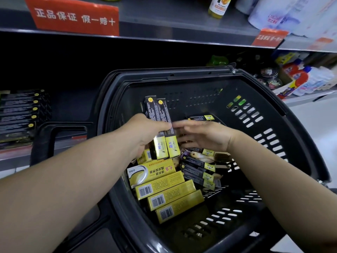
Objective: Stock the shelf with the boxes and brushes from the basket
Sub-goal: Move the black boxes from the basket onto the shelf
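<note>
- Over the middle of the basket (273, 99), the left hand (145, 132) grips two black-and-yellow boxes (160, 125) side by side, tilted nearly upright, their far ends above the goods below.
- Just right of them, the right hand (202, 136) is spread with its fingers stretched towards the boxes; it is blurred, so whether it touches them is unclear.
- Near the left wall of the basket, yellow boxes (169, 194) lie in an overlapping row.
- Right of these, black boxes (198, 170) are piled, with what looks like a brush (220, 156) at their far edge.
- Bare slotted floor shows at the near right of the basket.
- Far left, the shelf (11, 154) holds stacked boxes (18, 114), with dark open room to their right.
</note>
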Available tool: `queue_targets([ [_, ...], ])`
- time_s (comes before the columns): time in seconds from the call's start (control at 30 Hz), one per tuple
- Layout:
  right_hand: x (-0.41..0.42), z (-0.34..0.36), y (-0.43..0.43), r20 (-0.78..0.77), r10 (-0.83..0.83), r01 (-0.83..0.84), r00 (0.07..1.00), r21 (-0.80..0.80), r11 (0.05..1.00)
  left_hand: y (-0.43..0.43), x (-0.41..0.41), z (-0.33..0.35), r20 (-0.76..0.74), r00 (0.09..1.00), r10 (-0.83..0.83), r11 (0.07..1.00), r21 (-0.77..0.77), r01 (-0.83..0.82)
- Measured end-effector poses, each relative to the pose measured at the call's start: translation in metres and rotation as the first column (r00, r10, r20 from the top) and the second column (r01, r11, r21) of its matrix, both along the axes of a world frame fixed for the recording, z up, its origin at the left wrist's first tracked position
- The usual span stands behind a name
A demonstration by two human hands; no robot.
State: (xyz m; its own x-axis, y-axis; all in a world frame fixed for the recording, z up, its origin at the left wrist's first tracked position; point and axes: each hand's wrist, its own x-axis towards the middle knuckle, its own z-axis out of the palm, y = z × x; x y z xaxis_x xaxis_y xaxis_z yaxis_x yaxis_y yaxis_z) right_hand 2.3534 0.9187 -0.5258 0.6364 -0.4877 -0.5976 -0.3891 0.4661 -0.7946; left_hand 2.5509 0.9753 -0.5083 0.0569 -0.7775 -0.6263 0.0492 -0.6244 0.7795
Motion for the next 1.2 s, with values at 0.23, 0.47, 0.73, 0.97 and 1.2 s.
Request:
queue_targets([
  [0.23,-0.037,-0.075,0.003,-0.906,0.388,-0.661,0.170,0.187,0.727,-0.002,0.000,-0.005,0.030,0.995,-0.091,0.996,-0.007,0.091],
  [0.47,-0.028,-0.091,0.006,-0.897,0.373,-0.694,0.235,0.114,0.711,-0.002,-0.001,-0.008,0.063,0.988,-0.141,0.989,-0.035,0.144],
  [0.73,-0.029,-0.097,0.006,-0.903,0.397,-0.775,0.166,0.129,0.618,-0.002,-0.003,-0.006,0.075,0.985,-0.155,0.986,-0.052,0.159],
  [0.97,-0.035,-0.088,0.001,-0.914,0.343,-0.726,0.215,0.086,0.683,-0.001,-0.004,-0.007,0.040,0.987,-0.153,0.987,-0.051,0.155],
  [1.2,-0.015,0.017,0.000,-0.345,-0.098,0.026,0.933,-0.208,0.978,0.003,-0.002,-0.001,-0.053,0.995,-0.086,0.995,-0.060,0.082],
])
